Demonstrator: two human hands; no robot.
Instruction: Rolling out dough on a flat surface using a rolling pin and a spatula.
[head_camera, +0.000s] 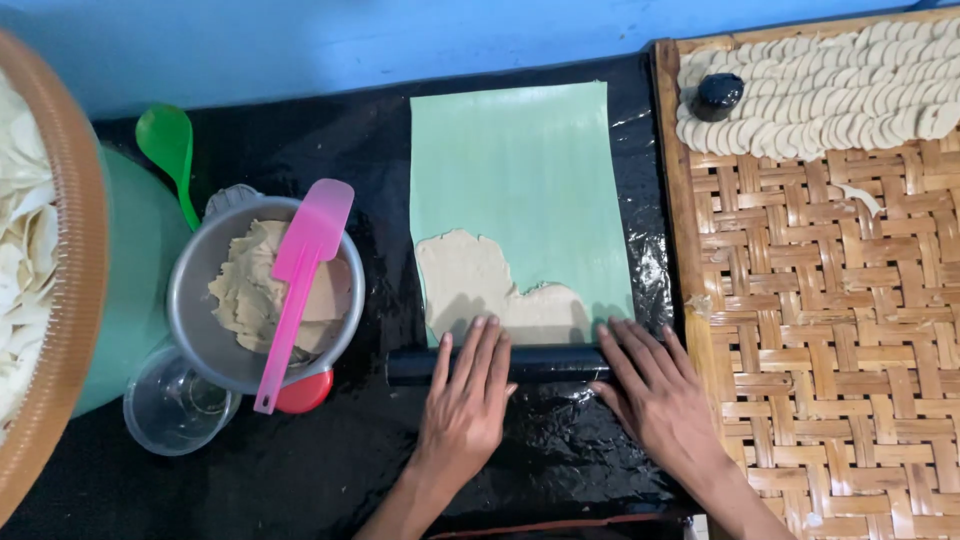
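Both hands are lying flat, palms down, on a smooth black cylindrical rolling pin (500, 364) that is lying crosswise at the near edge of a pale green rectangular plastic sheet (520, 170). The left hand (465, 400) is resting with its fingers stretched out and slightly spread over the middle of the pin; the right hand (655, 385) is doing the same at the pin's right end. Neither grip is closing around the pin: the fingers are lying open on top of it.

A thin, ragged-edged sheet of beige dough (480, 285) is lying on the green sheet, just beyond the pin and touching it. The bench is covered with glossy, wrinkled black plastic film (300, 470).

To the left, a round grey metal bowl (190, 310) is holding torn lumps of the same dough, and a flat pink plastic spatula (300, 260) is leaning across it. To the right, a woven bamboo tray (850, 350) is carrying overlapping rows of small round dough discs (830, 90) at its far end, with a small black round cutter (718, 95) sitting among them.
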